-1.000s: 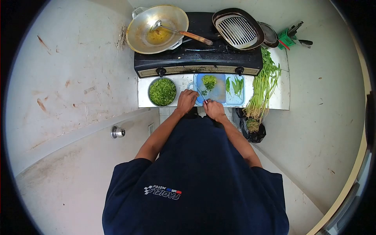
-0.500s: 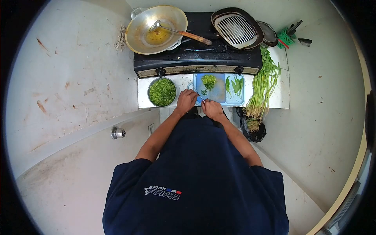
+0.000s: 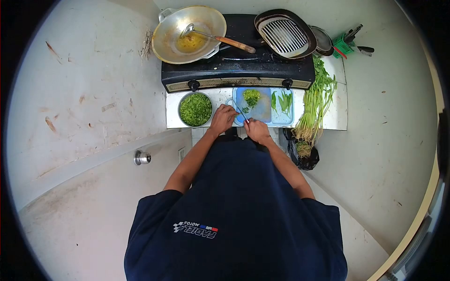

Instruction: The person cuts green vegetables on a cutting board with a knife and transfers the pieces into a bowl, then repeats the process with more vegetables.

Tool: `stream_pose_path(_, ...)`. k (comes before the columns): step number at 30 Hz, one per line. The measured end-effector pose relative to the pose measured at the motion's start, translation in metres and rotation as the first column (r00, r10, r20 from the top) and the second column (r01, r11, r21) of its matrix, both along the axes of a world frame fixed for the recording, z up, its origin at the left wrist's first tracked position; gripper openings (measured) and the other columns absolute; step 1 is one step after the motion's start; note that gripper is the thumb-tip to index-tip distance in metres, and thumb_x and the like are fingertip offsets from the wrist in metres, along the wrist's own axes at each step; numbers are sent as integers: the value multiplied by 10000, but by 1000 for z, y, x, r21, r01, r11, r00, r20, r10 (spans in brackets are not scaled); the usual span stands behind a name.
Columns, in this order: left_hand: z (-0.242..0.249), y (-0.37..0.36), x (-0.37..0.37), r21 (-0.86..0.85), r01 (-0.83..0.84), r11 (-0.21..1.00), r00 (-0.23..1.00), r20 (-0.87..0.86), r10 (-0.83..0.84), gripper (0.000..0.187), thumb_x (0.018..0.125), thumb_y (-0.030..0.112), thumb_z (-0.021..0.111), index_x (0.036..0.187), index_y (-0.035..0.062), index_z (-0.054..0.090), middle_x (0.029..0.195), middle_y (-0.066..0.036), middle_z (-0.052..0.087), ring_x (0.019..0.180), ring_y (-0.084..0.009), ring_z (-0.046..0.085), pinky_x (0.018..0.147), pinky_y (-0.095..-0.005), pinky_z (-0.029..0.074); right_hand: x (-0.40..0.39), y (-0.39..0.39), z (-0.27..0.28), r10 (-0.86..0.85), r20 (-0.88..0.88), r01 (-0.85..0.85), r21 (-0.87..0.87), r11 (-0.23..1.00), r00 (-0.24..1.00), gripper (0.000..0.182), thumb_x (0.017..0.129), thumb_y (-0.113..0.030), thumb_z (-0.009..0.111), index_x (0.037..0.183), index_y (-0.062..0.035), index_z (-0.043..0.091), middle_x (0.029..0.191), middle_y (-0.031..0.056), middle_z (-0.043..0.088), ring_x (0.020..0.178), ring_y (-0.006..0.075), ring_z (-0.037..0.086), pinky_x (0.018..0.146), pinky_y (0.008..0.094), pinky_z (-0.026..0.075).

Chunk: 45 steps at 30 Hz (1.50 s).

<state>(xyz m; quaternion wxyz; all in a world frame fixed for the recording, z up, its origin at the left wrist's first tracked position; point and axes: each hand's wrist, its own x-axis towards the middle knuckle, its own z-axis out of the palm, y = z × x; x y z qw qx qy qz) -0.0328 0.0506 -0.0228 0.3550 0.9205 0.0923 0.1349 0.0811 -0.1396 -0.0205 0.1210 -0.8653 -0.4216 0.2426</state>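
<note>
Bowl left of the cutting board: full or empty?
Looks full: chopped greens spread across the bowl, wall to wall; their depth cannot be told.

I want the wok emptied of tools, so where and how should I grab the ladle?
Take the ladle by its wooden handle, near the free end, probably from the front right. Its head lies in the wok, while that handle juts past the right rim over the stove. Your right hand holds a knife, so set that down first.
</note>
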Motion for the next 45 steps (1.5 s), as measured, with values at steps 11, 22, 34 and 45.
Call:
stream_pose_path(11, -10, -6, 14, -45, -97, 994, 994, -62, 94, 85, 841, 102, 760, 925, 89, 765, 961, -88, 689, 961, -318, 602, 894, -435, 501, 2, -1, 4, 9, -20, -9, 23, 1000, 1000, 485, 1065, -414, 496, 998, 33, 674, 801, 301, 714, 780, 491, 718, 728, 566, 578)
stream_pose_path(22, -31, -14, 19, -328, -414, 849, 908, -221, 357, 293, 734, 163, 895, 877, 18, 684, 848, -110, 677, 809, -265, 661, 776, -402, 533, -3, -4, 17, 33, 21, -32, -10, 999, 999, 468, 1064, -399, 494, 965, 26, 663, 774, 267, 723, 741, 459, 734, 691, 546, 592)
stream_pose_path(34, -35, -18, 14, -423, -569, 705, 814, -413, 409, 420, 753, 277, 935, 923, 13, 656, 739, -99, 666, 672, -219, 662, 654, -363, 536, -6, -5, 3, -5, 62, 3, 32, 999, 998, 423, 1055, -351, 526, 929, 30, 660, 750, 255, 721, 704, 441, 733, 663, 531, 591)
stream_pose_path(45, -36, -18, 15, -468, -567, 678, 817, -422, 392, 414, 760, 247, 935, 951, 9, 656, 789, -92, 697, 724, -187, 675, 687, -334, 548, -5, -5, 10, 63, 36, -64, 32, 997, 997, 394, 1051, -345, 533, 974, 24, 648, 727, 273, 703, 684, 467, 712, 652, 555, 571)
